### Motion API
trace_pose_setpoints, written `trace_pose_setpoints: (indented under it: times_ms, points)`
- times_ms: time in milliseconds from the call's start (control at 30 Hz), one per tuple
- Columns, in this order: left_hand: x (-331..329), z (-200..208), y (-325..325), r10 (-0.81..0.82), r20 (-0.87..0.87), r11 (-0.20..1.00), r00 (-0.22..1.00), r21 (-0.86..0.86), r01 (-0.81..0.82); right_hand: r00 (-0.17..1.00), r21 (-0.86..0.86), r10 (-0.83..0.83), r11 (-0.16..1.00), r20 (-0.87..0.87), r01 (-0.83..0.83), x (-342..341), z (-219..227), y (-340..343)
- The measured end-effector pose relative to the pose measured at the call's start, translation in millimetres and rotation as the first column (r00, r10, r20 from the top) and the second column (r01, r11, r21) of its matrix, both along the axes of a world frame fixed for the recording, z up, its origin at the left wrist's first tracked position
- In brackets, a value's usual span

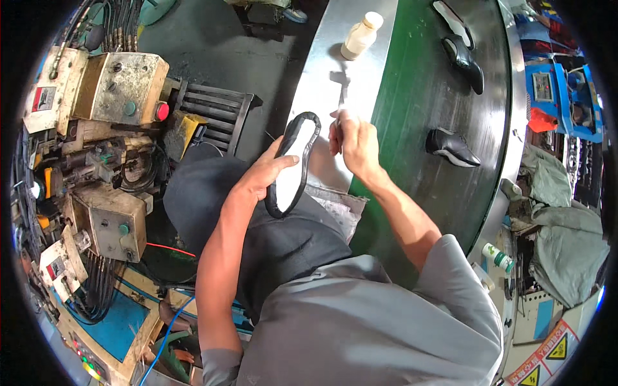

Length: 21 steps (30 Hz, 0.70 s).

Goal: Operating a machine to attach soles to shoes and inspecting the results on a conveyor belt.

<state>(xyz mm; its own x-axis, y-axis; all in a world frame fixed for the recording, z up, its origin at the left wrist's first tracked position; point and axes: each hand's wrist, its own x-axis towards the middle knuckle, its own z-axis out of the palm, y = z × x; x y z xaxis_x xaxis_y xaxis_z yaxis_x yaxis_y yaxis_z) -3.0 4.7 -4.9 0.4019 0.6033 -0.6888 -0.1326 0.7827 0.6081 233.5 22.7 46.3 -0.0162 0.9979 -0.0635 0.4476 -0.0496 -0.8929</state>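
My left hand (265, 170) grips a black shoe (288, 168) by its side, thumb laid across its white underside. The shoe is bottom up above my lap, its black edge folded in all round the white. My right hand (353, 145) is closed around the handle of a hammer (342, 90), just right of the shoe and apart from it. The hammer's head points away from me, over the shiny metal ledge (317, 83). Part of the handle is hidden in my fist.
A cream bottle (362, 36) stands on the ledge's far part. On the green conveyor belt (412, 96) at right lie several black shoes (454, 147). Machinery with control boxes (122, 87) crowds the left, beside a dark slatted stool (215, 112). Grey cloths (570, 251) hang at far right.
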Motion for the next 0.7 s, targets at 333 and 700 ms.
trace_pose_setpoints:
  times_ms: [333, 700]
  points:
    - [-11, -12, -12, 0.077, 0.002, 0.996, 0.997, -0.044, -0.077, 0.932, -0.143, -0.180, 0.980, -0.315, 0.141, -18, -20, -12]
    - [-16, -22, -10, 0.078, 0.221, 0.997, 0.972, -0.039, -0.071, 0.926, -0.270, 0.241, 0.949, 0.290, -0.162, -7, -68, -22]
